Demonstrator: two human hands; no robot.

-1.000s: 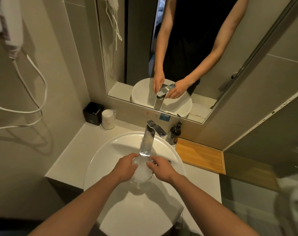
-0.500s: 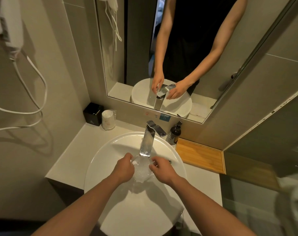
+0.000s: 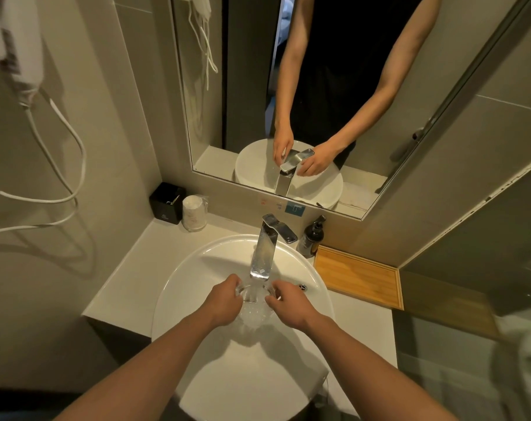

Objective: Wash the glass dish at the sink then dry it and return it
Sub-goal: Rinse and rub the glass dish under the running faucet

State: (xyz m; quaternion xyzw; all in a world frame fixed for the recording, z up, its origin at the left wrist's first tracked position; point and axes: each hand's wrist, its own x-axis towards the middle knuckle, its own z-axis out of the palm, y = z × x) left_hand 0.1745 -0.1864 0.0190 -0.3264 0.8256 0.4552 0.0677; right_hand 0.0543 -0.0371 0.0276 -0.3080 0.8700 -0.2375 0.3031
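Wet glass dish (image 3: 253,312) sits between the fingers, under the running faucet (image 3: 262,253). The left hand (image 3: 223,300) and right hand (image 3: 290,305) curl round its opposite rims. Risk: slick glass slips from the fingers and cracks on the basin (image 3: 197,268) below them.

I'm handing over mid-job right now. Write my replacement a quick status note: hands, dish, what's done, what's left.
Left hand: grips the glass dish on its left side.
Right hand: grips the dish on its right side.
Dish: held under the faucet spout, over the sink basin; water appears to run over it.
Done: washing is under way.
Left: finish rinsing, turn off the faucet, dry the dish, return it.
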